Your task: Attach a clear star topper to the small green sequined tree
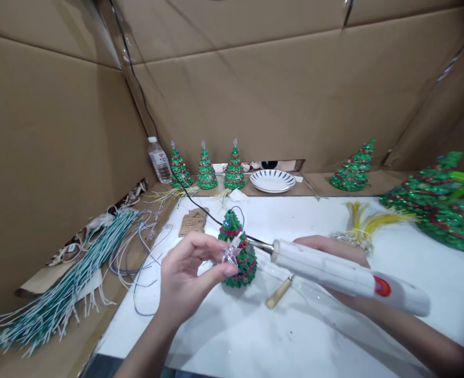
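My left hand pinches a small clear plastic star topper between thumb and fingers. Just behind it, a small green Christmas tree with red garland stands upright on the white table. My right hand is wrapped round a white glue gun with a metal nozzle and a red switch. The nozzle points left, close to the star and in front of the tree; whether it touches either I cannot tell. Most of my right fingers are hidden behind the gun body.
A wooden-handled tool lies nearby. Bundled green-white wires lie left; yellow wires lie right. Along the back stand several finished-looking trees, a plate and a bottle. A black cord crosses from the cardboard wall.
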A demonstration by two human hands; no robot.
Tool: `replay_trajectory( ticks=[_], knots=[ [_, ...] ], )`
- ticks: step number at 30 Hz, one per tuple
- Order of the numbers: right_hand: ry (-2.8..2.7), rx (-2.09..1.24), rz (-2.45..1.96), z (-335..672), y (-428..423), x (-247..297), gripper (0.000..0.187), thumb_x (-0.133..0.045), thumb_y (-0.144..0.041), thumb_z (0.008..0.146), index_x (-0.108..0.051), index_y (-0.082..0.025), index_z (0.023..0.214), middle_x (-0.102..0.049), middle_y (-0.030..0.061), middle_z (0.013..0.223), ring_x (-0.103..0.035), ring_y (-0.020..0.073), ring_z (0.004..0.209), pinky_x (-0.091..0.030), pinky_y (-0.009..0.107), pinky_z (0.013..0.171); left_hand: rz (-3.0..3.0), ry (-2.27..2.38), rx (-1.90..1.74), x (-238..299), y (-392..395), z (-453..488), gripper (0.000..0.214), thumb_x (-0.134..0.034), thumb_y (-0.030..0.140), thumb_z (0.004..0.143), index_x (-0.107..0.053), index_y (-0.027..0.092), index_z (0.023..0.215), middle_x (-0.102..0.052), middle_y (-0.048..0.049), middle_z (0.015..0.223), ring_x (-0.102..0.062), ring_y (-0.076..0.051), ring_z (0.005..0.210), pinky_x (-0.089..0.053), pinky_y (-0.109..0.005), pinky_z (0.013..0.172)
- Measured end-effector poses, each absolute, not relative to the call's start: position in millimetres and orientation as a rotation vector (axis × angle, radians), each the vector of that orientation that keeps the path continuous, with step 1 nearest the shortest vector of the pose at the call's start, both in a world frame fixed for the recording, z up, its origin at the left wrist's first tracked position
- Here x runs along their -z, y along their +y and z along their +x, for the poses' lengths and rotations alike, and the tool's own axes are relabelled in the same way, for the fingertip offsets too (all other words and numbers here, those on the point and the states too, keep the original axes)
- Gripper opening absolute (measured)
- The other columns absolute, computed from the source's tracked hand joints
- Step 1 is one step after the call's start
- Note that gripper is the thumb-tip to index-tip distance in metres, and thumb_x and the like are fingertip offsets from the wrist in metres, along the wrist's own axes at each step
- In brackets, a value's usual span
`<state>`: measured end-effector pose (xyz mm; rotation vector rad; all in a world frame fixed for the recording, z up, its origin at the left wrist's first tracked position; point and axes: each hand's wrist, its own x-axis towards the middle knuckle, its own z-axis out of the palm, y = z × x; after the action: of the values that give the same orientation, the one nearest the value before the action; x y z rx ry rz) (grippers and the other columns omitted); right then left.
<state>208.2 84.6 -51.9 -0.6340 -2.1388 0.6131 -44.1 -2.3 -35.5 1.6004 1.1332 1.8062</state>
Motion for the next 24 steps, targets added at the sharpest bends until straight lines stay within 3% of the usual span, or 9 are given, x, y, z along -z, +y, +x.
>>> replay_trajectory(
  ticks=[6,13,19,24],
  knots=[
    [-2.193,-0.789,-0.709,208,84,56,0.023,-0.052,-0.027,0.084,-0.068,-0.023,0.101,-0.072,0.0043,0.094,-0.069,0.0176,0.08,-0.052,0.02,0.062,1.755,1.077,-1.894,44,-5,-41,0.041,-0.078,0.002,0.063,-0.06,0.02,0.094,-0.071,-0.0008,0.085,-0.07,-0.013,0.073,-0.06,-0.021,0.071],
    [-2.173,-0.806,-0.695,202,83,50,0.022,-0.055,-0.028,0.08,-0.069,-0.021,0.095,-0.073,0.0037,0.085,-0.068,0.0154,0.069,-0.051,0.018,0.057,1.824,1.03,-1.946,46,-6,-44,0.045,-0.078,-0.001,0.062,-0.055,0.02,0.095,-0.069,0.0008,0.087,-0.07,-0.011,0.073,-0.059,-0.021,0.072],
    [-2.187,-0.783,-0.74,204,84,52,0.023,-0.054,-0.028,0.08,-0.069,-0.02,0.095,-0.073,0.0047,0.088,-0.069,0.0168,0.073,-0.051,0.019,0.058,1.965,1.039,-1.95,50,-4,-46,0.048,-0.076,-0.003,0.063,-0.055,0.02,0.098,-0.069,0.0006,0.091,-0.07,-0.012,0.078,-0.059,-0.022,0.076],
    [-2.188,-0.786,-0.711,209,87,59,0.024,-0.057,-0.026,0.081,-0.067,-0.027,0.103,-0.072,0.0001,0.095,-0.07,0.0159,0.081,-0.05,0.016,0.059,2.068,1.079,-1.974,53,-4,-48,0.051,-0.077,-0.004,0.061,-0.053,0.019,0.101,-0.069,-0.0008,0.092,-0.071,-0.016,0.081,-0.06,-0.026,0.074]
  ],
)
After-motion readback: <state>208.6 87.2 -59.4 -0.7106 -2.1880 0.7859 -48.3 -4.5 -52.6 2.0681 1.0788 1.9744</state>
